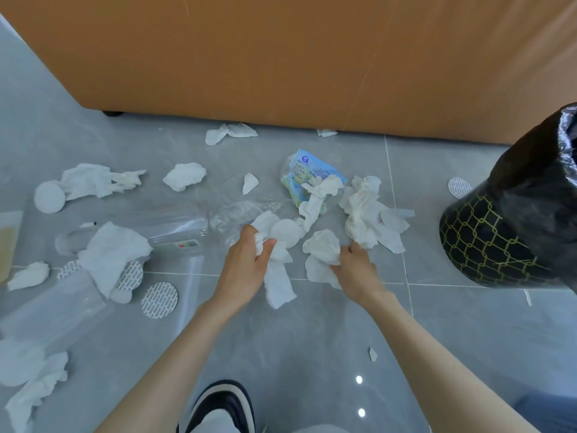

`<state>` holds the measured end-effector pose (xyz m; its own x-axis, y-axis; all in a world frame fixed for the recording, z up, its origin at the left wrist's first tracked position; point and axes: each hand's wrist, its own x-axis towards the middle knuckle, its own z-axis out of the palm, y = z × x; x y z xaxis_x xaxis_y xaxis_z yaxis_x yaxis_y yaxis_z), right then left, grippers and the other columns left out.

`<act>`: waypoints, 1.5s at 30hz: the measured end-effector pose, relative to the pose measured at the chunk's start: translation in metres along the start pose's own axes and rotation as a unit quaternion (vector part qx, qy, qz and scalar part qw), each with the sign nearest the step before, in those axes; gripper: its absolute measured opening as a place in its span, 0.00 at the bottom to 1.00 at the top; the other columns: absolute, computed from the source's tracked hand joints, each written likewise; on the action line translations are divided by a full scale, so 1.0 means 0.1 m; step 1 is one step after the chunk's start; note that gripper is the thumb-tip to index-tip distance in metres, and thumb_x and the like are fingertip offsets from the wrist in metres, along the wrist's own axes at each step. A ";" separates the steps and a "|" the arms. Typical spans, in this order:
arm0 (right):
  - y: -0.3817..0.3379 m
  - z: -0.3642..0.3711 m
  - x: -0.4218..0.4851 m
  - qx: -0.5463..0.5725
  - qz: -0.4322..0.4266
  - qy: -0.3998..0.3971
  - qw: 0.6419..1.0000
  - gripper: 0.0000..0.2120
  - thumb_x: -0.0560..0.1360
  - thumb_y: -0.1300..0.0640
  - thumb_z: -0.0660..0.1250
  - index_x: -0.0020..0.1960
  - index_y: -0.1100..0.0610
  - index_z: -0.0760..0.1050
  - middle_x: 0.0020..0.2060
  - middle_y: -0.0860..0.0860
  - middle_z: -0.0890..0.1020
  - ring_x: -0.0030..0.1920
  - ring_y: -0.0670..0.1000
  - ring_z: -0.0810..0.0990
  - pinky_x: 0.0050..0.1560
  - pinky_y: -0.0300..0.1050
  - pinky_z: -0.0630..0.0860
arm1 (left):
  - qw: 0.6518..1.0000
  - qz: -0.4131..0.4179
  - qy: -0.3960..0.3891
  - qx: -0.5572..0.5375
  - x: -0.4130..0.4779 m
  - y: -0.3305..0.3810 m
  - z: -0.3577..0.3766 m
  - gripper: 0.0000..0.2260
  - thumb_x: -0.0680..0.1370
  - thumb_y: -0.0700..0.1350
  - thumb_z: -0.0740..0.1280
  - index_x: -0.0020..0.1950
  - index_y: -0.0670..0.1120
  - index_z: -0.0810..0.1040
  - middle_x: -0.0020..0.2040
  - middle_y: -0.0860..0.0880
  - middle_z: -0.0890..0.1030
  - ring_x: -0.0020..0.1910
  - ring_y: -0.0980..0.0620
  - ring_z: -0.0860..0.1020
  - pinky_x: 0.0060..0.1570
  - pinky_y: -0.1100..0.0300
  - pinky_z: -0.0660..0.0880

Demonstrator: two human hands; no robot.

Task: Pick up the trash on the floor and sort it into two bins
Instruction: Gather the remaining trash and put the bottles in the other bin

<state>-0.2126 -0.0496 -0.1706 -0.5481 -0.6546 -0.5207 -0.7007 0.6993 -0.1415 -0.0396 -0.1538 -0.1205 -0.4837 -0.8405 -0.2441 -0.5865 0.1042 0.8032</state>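
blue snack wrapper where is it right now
In the head view the blue snack wrapper lies on the floor, centre-right, beyond both hands, partly under crumpled tissues.

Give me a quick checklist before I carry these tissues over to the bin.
1. Left hand gripping a crumpled tissue: ok.
2. Right hand closed on another tissue: ok.
3. Black-lined bin within view at the right: ok.
4. Bin opening clear: cannot tell, it faces away.
5. Second bin located: not ok, none in view.
6. Clear plastic bottle kept apart from the tissues: ok, on the floor.
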 end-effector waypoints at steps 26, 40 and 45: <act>1.40 -2.30 -2.62 0.414 0.130 0.260 0.863 0.07 0.77 0.60 0.57 0.43 0.51 0.63 0.39 0.51 0.74 0.36 0.53 0.71 0.32 0.44 0.66 | 0.876 0.149 -0.456 0.053 -0.95 3.91 -0.18 0.19 0.77 0.58 0.46 0.51 0.45 0.68 0.56 0.40 0.75 0.45 0.49 0.79 0.41 0.56 0.74; 2.49 -1.42 -3.95 0.236 0.424 0.390 0.783 0.16 0.71 0.64 0.64 0.56 0.52 0.77 0.54 0.51 0.75 0.52 0.57 0.76 0.40 0.43 0.65 | 0.829 0.229 -0.508 -0.048 -2.04 3.56 1.38 0.07 0.81 0.45 0.57 0.55 0.43 0.65 0.49 0.44 0.74 0.45 0.50 0.78 0.53 0.46 0.78; 2.44 -1.12 -3.98 0.119 0.385 0.276 0.873 0.28 0.73 0.62 0.61 0.71 0.46 0.65 0.69 0.46 0.68 0.65 0.54 0.67 0.59 0.49 0.66 | 0.848 0.204 -0.482 -0.084 -2.16 3.47 1.68 0.05 0.79 0.43 0.62 0.53 0.43 0.70 0.51 0.41 0.78 0.52 0.43 0.78 0.58 0.44 0.74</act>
<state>-0.2165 0.3489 0.0959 -0.9971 0.0426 -0.0633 0.0507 0.9898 -0.1334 -0.2474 0.1533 0.1195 -0.9779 0.0796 -0.1931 -0.1813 0.1356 0.9740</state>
